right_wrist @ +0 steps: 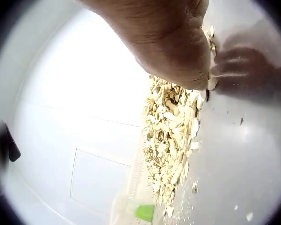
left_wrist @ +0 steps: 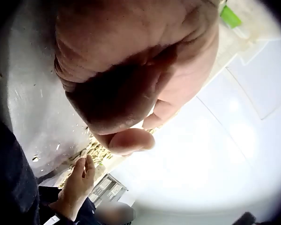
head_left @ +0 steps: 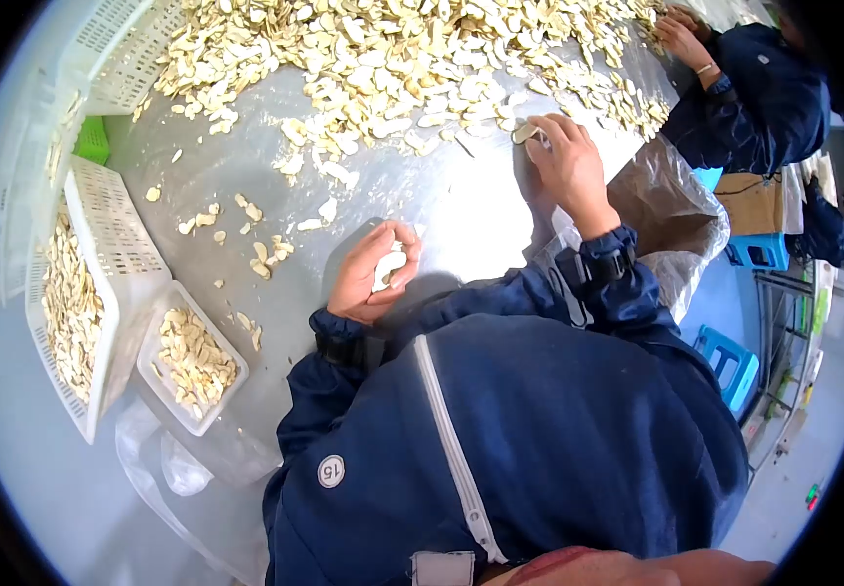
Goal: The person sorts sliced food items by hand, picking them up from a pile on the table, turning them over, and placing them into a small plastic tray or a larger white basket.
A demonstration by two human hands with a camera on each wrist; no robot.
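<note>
Pale dried slices (head_left: 412, 68) lie in a broad heap on the metal table (head_left: 246, 176). At the near edge of this heap, my right hand (head_left: 573, 174) pinches one slice (head_left: 525, 133) between thumb and fingertips. In the right wrist view, that slice (right_wrist: 212, 83) shows at the thumb tip, close over the metal. Nearer my body, my left hand (head_left: 363, 273) curls round a few whitish slices (head_left: 389, 268). The left wrist view shows its bent fingers (left_wrist: 131, 140) from the palm side, with the held slices mostly hidden.
A white perforated basket (head_left: 119, 225) of slices and a small white tray (head_left: 153, 366) with more stand at left. Loose slices (head_left: 264, 259) are scattered between. Another person's hand (head_left: 681, 41) works at the far right. A clear plastic bag (head_left: 681, 210) hangs beside the right table edge.
</note>
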